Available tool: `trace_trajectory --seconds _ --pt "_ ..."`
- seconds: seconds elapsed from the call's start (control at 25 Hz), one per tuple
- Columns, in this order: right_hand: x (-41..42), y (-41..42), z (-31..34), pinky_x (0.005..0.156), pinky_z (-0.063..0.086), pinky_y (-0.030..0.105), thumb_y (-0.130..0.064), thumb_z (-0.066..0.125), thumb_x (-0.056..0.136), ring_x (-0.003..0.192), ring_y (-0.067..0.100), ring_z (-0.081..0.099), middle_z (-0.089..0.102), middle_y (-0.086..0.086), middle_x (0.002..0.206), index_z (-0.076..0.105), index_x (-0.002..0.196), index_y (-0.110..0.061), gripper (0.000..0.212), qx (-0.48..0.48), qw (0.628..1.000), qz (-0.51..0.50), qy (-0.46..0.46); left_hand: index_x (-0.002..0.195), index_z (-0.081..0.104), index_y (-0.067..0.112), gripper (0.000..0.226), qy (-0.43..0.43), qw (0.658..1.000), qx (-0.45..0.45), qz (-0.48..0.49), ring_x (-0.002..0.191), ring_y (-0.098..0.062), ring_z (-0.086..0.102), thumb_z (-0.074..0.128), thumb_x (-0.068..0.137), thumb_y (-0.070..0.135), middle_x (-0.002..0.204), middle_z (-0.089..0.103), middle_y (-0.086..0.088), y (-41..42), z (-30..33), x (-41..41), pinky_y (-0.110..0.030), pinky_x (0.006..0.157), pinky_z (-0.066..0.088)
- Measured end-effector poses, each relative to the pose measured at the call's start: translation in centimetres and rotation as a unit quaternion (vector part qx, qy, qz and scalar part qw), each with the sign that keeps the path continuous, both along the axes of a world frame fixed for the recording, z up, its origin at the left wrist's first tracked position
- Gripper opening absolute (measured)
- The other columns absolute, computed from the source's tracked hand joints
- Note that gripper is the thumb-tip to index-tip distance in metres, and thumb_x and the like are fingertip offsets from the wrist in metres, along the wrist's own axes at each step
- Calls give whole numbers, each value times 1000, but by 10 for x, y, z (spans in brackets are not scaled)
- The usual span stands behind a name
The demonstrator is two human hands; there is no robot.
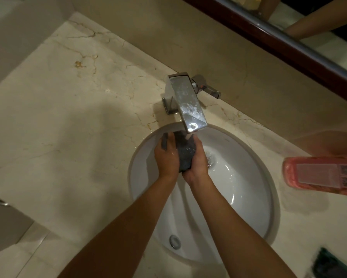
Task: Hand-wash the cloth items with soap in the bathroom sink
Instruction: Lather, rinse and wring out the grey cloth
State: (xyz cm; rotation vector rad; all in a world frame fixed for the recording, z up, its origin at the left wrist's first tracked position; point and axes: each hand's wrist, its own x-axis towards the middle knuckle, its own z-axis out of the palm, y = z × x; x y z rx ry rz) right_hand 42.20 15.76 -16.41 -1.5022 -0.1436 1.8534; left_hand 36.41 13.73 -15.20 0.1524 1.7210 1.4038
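Over the white sink (249, 207), my left hand (166, 157) and right hand (197, 161) both grip the dark cloth (183, 151) between them, just under the faucet (188, 103). Marble counter (68, 127) spreads wide left; a pink bottle (321, 174) lies right.

cloth (183, 152): dark grey, wet, between the fingers of both hands
sink (247, 177): white, below the fingers
faucet (188, 103): shiny silver with pale smears, above the fingertips
countertop (68, 109): cream marble with brown veins
bottle (321, 175): pink, with a pale label, well right of the fingers
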Motion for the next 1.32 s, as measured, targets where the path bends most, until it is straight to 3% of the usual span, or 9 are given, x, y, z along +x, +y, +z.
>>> trace_trajectory --seconds 0.24,0.4,0.6,0.72,0.8,0.92,1.0,1.16,1.32 --pt "-17 2 15 73 60 37 -25 73 83 75 22 72 75 8 87 74 89 -10 17 13 991 -17 -130 94 72 17 24 -18 999 -2 50 92 -26 71 55 104 31 93 73 -8 3 -1 -10 -37 85 58" --pt "-14 0 20 58 55 29 -18 71 87 63 16 67 70 3 69 71 82 -10 9 25 985 -23 -170 94 73 17 26 -28 999 -14 15 92 -28 72 54 104 30 93 75 -11 1 -4 -11 -42 86 60" --pt "-6 -1 27 81 60 40 -29 69 91 81 26 73 77 7 81 76 80 -13 20 19 989 -17 -149 86 68 23 27 -45 997 -20 -52 66 4 68 50 106 27 79 69 5 -4 5 -8 -11 59 50" --pt "5 -3 33 82 58 36 -42 53 100 92 22 72 78 4 88 74 92 -18 32 32 991 11 -129 91 67 22 23 -78 994 -24 -70 84 -8 69 49 106 26 88 69 4 3 10 -13 -22 80 51" --pt "12 -3 43 78 54 28 -37 48 103 100 19 68 75 1 97 72 98 -22 28 48 975 65 -206 97 67 23 21 -109 990 -46 -76 99 -20 65 48 106 29 93 68 4 8 13 -16 -31 90 49" --pt "22 6 60 98 44 23 -22 46 106 128 15 53 61 -1 138 62 134 -22 33 162 930 93 -317 119 65 17 29 -100 989 -39 -106 94 -14 62 46 107 35 99 66 4 8 19 -10 -26 80 49" --pt "27 20 77 109 34 22 -18 43 107 139 9 43 51 -6 149 52 145 -24 40 240 911 85 -324 119 64 21 31 -88 990 -34 -107 101 -16 62 45 106 40 107 66 2 9 20 -5 -30 90 47" --pt "23 54 112 116 29 25 -28 39 108 141 5 39 46 -7 154 45 150 -23 43 293 901 139 -286 104 66 30 30 -67 988 -56 -128 111 -22 63 42 106 48 114 69 -1 10 26 -2 -38 101 48" --pt "24 60 119 117 37 40 -41 47 104 127 4 54 64 -10 135 66 132 -27 37 268 912 138 -280 126 65 19 44 -63 988 -68 -127 112 -20 58 37 107 48 124 64 -3 -1 27 0 -38 104 45"
